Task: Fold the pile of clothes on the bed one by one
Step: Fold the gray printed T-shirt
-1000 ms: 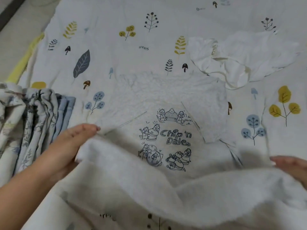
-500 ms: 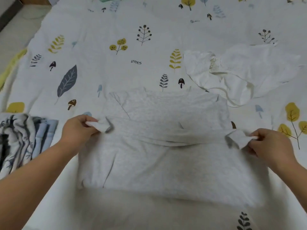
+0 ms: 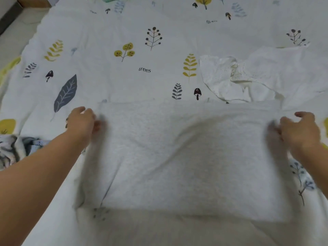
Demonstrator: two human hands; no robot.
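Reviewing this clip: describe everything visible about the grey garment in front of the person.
The grey garment is soft heathered knit, folded into a broad rectangle lying flat on the printed bedsheet. Its far edge runs straight; a crease slants near its left side. The left hand and right hand are at its far corners; blur hides their grip. Its far right edge meets the white garment.

Printed bedsheet and a strip of floor

A white bedsheet covers most of the view, printed with yellow ferns, small trees, dark mushrooms, a large grey leaf and the word "trees". At the top left lies pale floor, with a dark strip and a brown wooden edge at the corner.
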